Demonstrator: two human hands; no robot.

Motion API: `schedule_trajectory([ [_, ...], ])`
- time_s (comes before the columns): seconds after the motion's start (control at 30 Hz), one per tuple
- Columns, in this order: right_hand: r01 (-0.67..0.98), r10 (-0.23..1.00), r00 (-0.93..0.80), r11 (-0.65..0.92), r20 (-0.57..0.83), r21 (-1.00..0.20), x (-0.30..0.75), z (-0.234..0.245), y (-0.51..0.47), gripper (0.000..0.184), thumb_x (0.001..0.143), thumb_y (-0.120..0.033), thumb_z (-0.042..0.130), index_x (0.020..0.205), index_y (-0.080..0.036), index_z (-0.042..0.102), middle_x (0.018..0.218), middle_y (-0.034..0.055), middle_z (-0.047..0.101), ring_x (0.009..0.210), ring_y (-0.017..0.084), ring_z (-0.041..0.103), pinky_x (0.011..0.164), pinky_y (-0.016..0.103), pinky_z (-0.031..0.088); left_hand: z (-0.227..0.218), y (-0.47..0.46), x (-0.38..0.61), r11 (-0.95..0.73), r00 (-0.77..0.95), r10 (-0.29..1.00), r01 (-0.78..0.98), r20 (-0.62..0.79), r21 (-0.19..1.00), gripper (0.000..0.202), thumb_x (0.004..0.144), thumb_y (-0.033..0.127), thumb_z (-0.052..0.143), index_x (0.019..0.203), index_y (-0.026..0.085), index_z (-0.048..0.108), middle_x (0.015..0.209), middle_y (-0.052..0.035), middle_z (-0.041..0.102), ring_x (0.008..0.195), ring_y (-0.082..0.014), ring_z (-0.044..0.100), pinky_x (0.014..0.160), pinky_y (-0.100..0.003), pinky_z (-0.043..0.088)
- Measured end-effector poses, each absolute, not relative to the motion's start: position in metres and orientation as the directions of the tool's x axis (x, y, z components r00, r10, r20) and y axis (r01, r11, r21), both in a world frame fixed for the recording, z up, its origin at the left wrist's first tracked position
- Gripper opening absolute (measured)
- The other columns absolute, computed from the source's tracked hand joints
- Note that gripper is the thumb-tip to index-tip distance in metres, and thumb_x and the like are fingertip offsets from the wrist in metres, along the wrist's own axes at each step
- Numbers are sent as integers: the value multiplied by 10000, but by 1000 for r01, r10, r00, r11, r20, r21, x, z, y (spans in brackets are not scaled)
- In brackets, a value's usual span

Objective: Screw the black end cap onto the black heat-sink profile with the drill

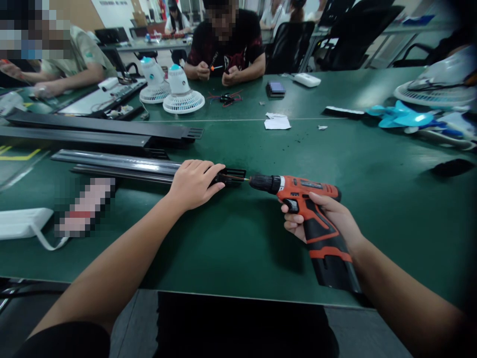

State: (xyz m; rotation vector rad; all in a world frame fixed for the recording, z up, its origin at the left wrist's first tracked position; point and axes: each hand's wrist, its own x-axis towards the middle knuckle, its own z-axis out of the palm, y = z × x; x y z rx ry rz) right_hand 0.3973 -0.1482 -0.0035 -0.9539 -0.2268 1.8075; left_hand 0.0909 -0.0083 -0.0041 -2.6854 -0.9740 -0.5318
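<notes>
Head view: drill (311, 189) against rail (119, 164)

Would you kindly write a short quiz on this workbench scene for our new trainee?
1. True or false: the right hand holds the orange cordless drill by its handle.
2. Where on the long black rail does the left hand lie? A) on the end facing the drill B) on the far end C) nowhere, it hangs above the table
3. Fill in: the drill's bit points at the rail's ____.
Key: 1 true; 2 A; 3 end.
</notes>
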Motion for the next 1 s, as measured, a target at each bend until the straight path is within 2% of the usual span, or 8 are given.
schedule_trajectory([
  [0.17, -719, 849, -153, -446, -505, -533, 400, -7, -147, 361, 832, -327, 656, 1145, -149, 675, 891, 132, 726, 583, 146, 575, 582, 296, 594, -4, -8, 91, -753, 715, 554, 649, 426, -110, 493, 1069, 502, 447, 1361, 167, 661, 1219, -122, 742, 1097, -333, 686, 959, -487, 490],
  [0.67, -712, 834, -139, -459, -534, -531, 398, -4, -147, 332, 857, -349, 621, 1117, -157, 695, 870, 117, 720, 582, 132, 536, 577, 282, 577, -4, -9, 92, -745, 700, 561, 660, 442, -100, 459, 1056, 498, 479, 1336, 186, 665, 1200, -110, 753, 1090, -322, 696, 949, -479, 491],
  [1.0, -715, 851, -163, -450, -499, -534, 400, -8, -147, 369, 862, -341, 638, 1170, -143, 689, 899, 124, 721, 599, 136, 547, 595, 288, 578, -4, -9, 92, -740, 693, 573, 667, 438, -88, 464, 1053, 504, 479, 1337, 192, 671, 1201, -110, 754, 1093, -325, 695, 952, -485, 492],
])
